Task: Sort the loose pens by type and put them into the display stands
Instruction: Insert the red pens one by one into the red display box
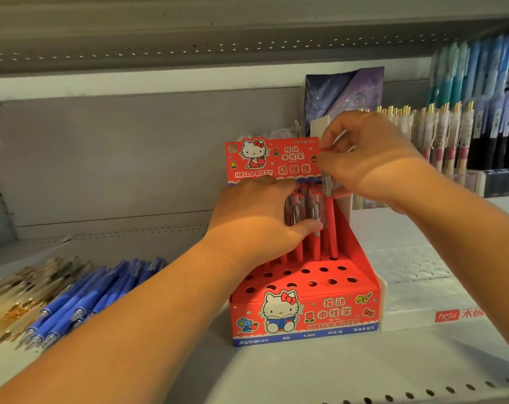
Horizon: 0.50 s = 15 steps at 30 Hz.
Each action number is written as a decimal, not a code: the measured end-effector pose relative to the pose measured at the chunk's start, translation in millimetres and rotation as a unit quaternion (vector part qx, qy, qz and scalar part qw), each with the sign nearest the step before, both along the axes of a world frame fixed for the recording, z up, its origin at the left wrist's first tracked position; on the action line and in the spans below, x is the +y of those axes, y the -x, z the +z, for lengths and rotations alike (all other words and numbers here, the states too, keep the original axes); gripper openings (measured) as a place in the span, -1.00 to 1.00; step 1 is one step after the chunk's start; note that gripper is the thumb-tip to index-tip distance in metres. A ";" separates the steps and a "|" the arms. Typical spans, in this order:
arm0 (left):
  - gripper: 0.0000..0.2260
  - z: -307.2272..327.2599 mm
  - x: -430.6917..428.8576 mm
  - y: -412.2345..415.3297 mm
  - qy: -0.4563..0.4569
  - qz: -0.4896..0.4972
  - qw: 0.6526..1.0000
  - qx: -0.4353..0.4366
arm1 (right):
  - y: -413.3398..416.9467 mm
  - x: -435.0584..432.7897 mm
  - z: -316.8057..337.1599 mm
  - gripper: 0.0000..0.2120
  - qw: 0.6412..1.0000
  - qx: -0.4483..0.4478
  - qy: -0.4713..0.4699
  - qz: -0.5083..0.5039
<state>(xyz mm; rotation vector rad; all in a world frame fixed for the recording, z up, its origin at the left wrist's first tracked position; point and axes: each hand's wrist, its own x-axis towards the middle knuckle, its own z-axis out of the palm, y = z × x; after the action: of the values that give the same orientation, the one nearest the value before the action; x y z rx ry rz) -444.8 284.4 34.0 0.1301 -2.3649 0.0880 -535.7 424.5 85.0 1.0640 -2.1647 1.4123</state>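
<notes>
We see a red cardboard stand [305, 313] on a grey metal shelf [276, 371] with a perforated front edge. Its stepped top is punched with rows of round holes, and the front rows are open. Its glossy front and upright back card both read "HELLO KITTY" beside a white cartoon cat, and "Joytop" runs along the blue bottom strip. Slim red pens [298, 249] with clear upper barrels stand in the back rows. Our left hand [247, 217] reaches in palm down, its fingers curled behind a cluster of them and its thumb pressed across the front. Our right hand [372, 158] arches above, pinching the top of one pen [332, 225] at the row's right end. Loose blue pens [96, 298] lie heaped on the shelf to the left, with gold-trimmed ones [11, 301] beyond them.
</notes>
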 end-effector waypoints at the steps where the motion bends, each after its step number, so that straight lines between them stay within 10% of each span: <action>1: -0.43 -0.5 -0.1 0.3 0.000 0.000 1.000 0.002 | -0.1 0.2 0.2 -0.88 1.000 -0.005 0.001 -0.001; 15: -0.48 -0.7 -4.9 1.0 -0.007 -0.003 1.000 -0.008 | -3.8 10.3 2.7 -0.82 0.984 -0.005 -0.175 -0.035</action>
<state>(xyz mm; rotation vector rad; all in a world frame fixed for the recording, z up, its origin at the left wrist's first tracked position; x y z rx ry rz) -445.8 279.5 33.3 0.1292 -2.3826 0.0711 -531.9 434.7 87.6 1.0816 -2.4917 1.0312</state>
